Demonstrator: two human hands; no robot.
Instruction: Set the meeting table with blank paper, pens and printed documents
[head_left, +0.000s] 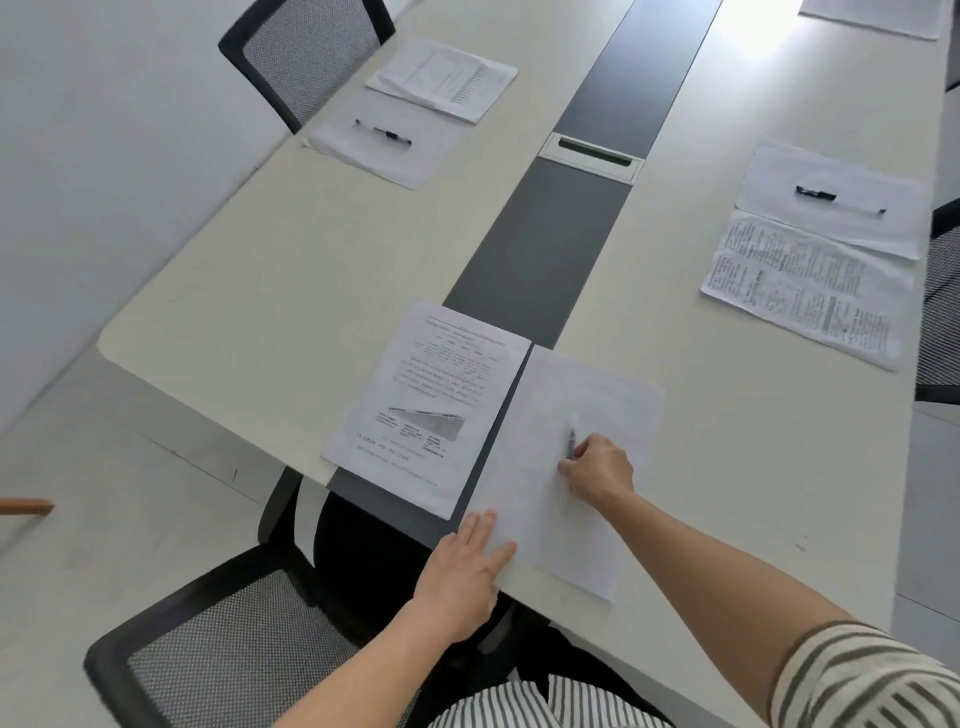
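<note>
Pale meeting table with a dark strip running down the middle, and that strip is my reference for everything. At the strip's near end a printed document lies across it and out to its left. A blank sheet sits just right of the strip, almost touching the document's edge.

The right hand has its fingers curled round a pen, tip end low over the middle of the blank sheet. I'd guess it's about to be laid down there. The left hand lies flat with straight fingers on the sheet's near corner by the strip's end, probably so the paper doesn't skid.

Further up, the left-side set and the right-side set each already have a pen resting on paper next to a printout. So this looks like the last bit of this place.
</note>
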